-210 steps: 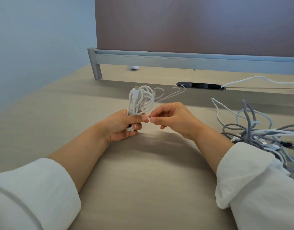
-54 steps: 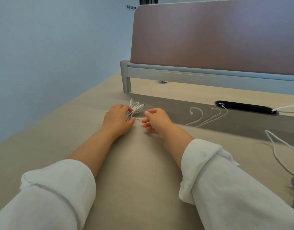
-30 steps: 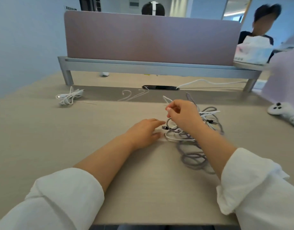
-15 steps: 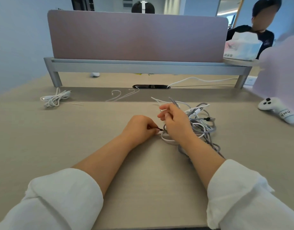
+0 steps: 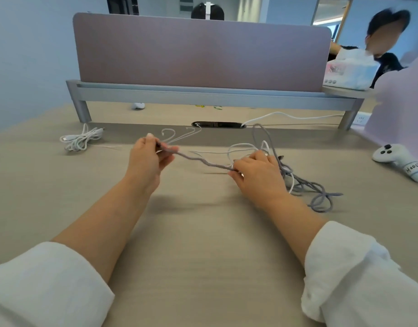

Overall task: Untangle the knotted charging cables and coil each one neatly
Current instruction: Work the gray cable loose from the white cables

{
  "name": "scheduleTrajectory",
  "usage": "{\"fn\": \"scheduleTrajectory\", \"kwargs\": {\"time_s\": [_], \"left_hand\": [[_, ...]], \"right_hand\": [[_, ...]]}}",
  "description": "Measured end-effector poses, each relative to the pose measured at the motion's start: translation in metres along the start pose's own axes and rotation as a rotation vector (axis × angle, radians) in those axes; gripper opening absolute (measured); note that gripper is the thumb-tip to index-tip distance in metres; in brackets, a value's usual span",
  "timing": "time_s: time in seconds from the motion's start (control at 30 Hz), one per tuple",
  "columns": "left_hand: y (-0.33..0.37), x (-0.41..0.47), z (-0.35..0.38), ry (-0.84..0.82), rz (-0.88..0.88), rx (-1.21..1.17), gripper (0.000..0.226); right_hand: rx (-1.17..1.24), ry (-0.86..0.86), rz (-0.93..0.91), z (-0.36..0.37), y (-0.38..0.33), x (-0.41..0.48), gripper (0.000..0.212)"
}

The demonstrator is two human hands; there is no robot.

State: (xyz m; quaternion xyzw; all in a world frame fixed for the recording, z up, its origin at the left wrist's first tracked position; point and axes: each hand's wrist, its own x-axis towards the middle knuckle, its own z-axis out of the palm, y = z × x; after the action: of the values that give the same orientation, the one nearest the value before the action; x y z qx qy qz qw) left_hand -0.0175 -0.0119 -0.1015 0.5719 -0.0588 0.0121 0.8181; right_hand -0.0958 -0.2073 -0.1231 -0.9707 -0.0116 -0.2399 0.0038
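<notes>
My left hand (image 5: 148, 159) pinches the plug end of a grey braided cable (image 5: 203, 161) and holds it raised above the desk. The cable runs right to my right hand (image 5: 257, 172), whose fingers curl round it at the edge of a tangle of grey and white cables (image 5: 295, 178). One grey loop stands up behind my right hand, and white loops lie beside it. A coiled white cable (image 5: 81, 139) lies at the far left of the desk, apart from both hands.
A mauve divider panel on a grey rail (image 5: 203, 95) closes off the back of the desk. A black cable port (image 5: 218, 124) sits below it, with a white cord leading right. A white game controller (image 5: 401, 161) lies at right. People sit beyond the divider.
My left hand has taken the grey cable's end and drawn it up and to the left, out of the tangle. My right hand now holds the cable lower, by the tangle.
</notes>
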Motion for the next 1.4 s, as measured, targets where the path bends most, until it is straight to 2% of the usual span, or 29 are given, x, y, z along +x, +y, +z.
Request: {"fn": "scheduleTrajectory", "kwargs": {"time_s": [0.07,0.2,0.27,0.33,0.37,0.43,0.5,0.53,0.6,0.67,0.87,0.9,1.0,1.13,1.27,1.4], "left_hand": [[0.0,0.004,-0.013,0.032,-0.008,0.155,0.029],[-0.008,0.009,-0.022,0.069,-0.003,0.314,0.017],[-0.012,0.01,-0.021,0.1,0.006,0.395,0.009],[-0.019,0.01,-0.021,0.105,0.053,0.656,0.029],[-0.02,0.007,-0.02,0.109,0.116,0.892,0.038],[-0.02,0.0,-0.016,0.055,0.35,1.314,0.044],[-0.023,-0.01,-0.005,-0.132,0.568,1.471,0.04],[-0.026,-0.016,0.002,-0.251,0.59,1.438,0.036],[-0.035,-0.024,0.012,-0.437,0.502,1.284,0.032],[-0.042,-0.028,0.016,-0.476,0.47,1.232,0.032],[-0.038,-0.031,0.017,-0.295,0.733,1.273,0.038],[-0.033,-0.028,0.014,-0.234,0.714,1.33,0.043],[-0.022,-0.014,-0.002,-0.089,0.619,1.468,0.052],[-0.02,-0.009,-0.009,-0.084,0.58,1.566,0.043],[-0.015,-0.008,-0.013,-0.074,0.588,1.562,0.04],[-0.011,-0.006,-0.017,-0.04,0.509,1.575,0.044]], "right_hand": [[0.019,0.009,-0.043,0.006,0.002,-0.001,0.027],[0.054,0.234,-0.056,0.011,-0.009,-0.001,0.027],[0.033,0.245,-0.104,0.012,-0.01,-0.001,0.031],[0.032,0.221,-0.141,0.013,-0.01,-0.001,0.034],[0.037,0.211,-0.144,0.013,-0.011,-0.001,0.034],[0.049,0.193,-0.144,0.015,-0.015,-0.001,0.035],[0.052,0.191,-0.144,0.015,-0.019,-0.002,0.034],[0.045,0.193,-0.139,0.015,-0.021,-0.003,0.034],[0.026,0.215,-0.124,0.016,-0.021,-0.003,0.034],[0.024,0.209,-0.113,0.016,-0.021,-0.003,0.033],[0.066,0.206,-0.033,0.016,-0.017,0.001,0.015],[0.067,0.224,-0.028,0.016,-0.014,0.001,0.009],[0.059,0.157,-0.03,0.012,-0.006,-0.001,0.02],[0.011,-0.014,-0.039,0.008,-0.005,-0.001,0.023],[0.028,-0.001,0.034,0.007,0.006,0.002,0.022],[0.068,0.062,0.089,0.005,0.007,0.001,0.018]]}}
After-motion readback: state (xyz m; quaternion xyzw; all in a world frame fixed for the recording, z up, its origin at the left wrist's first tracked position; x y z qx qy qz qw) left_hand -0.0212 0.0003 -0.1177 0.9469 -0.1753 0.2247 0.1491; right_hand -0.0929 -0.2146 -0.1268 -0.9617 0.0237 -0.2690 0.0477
